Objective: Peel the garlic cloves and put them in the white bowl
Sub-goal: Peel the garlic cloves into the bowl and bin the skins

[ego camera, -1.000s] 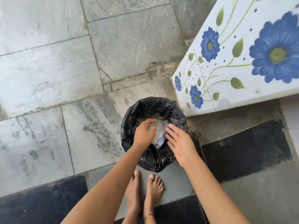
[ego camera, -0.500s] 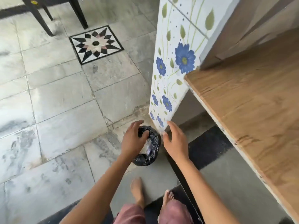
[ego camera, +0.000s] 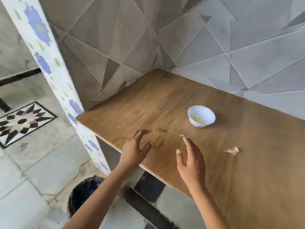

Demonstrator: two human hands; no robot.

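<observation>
While peeled cloves [ego camera: 196, 119] seemingly lie in the white bowl [ego camera: 208, 113], I see left hand [ego camera: 134, 150], right hand [ego camera: 191, 160] spread empty, peel scrap [ego camera: 231, 150] uncleared.

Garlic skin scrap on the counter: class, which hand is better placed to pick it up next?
Probably right. The right hand is open and nearer the skin scrap, to its right; the left hand hovers near the edge of the counter, farther off.

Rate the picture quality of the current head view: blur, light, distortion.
Head view: motion blur smears the whole frame, softening the left hand, the right hand and the black bin; the white bowl is readable, its contents only a yellowish smudge; light is soft and even, with no glare on the wooden counter; wide-angle bending slants the floral pillar.
</observation>
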